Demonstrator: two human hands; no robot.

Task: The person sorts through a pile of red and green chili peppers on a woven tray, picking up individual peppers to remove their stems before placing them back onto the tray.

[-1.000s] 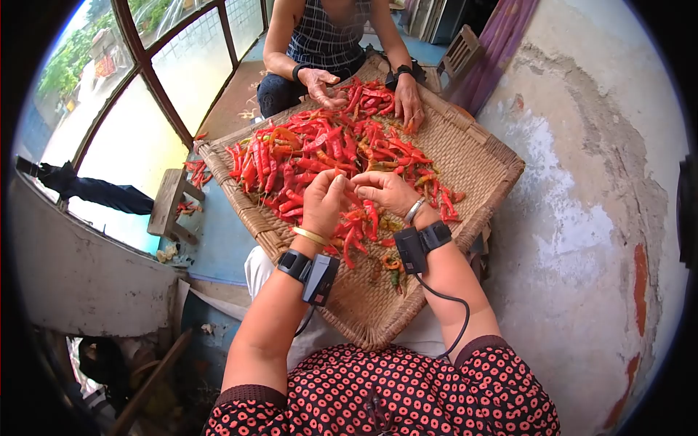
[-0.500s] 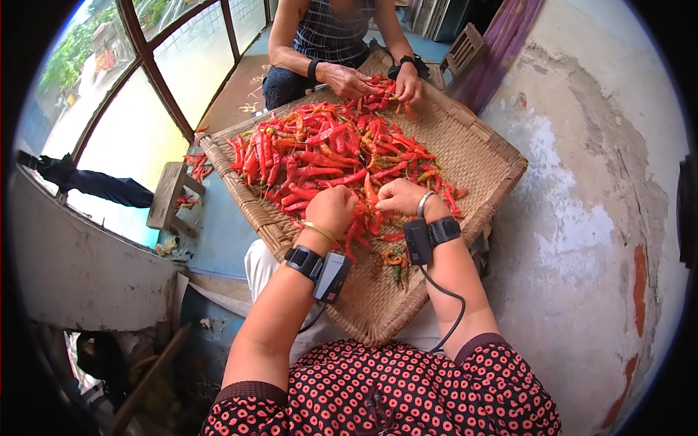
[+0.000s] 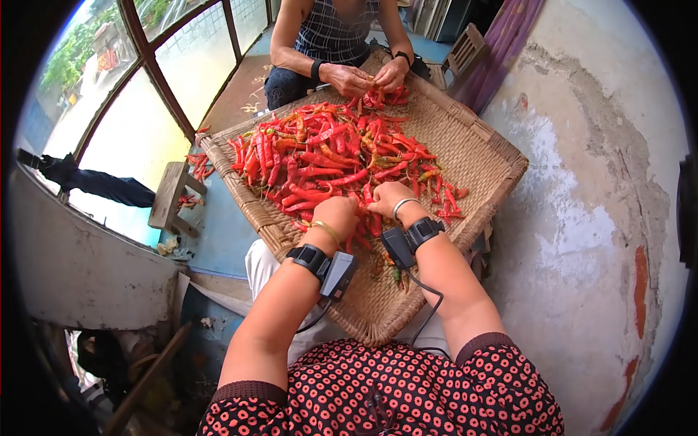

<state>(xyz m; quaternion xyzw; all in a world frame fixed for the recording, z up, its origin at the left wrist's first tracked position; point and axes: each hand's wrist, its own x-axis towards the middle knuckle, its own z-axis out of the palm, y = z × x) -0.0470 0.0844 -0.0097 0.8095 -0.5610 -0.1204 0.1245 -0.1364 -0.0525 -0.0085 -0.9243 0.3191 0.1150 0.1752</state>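
Note:
A heap of red chili peppers (image 3: 327,149), some with orange or green patches, lies on a woven tray (image 3: 480,156). At the heap's near edge my left hand (image 3: 337,214) is closed, with red chilies showing at its fingers and hanging below. My right hand (image 3: 392,198) is closed close beside it, and a red chili shows at its fingertips. The knuckles hide much of both grips. A few greenish and orange chilies (image 3: 396,275) lie near the tray's front corner, partly behind my right wrist.
Across the tray another person's hands (image 3: 367,76) work at red chilies. A small wooden stool (image 3: 169,196) stands left of the tray, with loose chilies (image 3: 200,166) behind it. A rough plaster wall (image 3: 574,218) rises on the right and a window (image 3: 131,123) on the left.
My right hand has shifted left, nearer my left hand, which has moved slightly toward me. The other person's hands have come together over the chilies.

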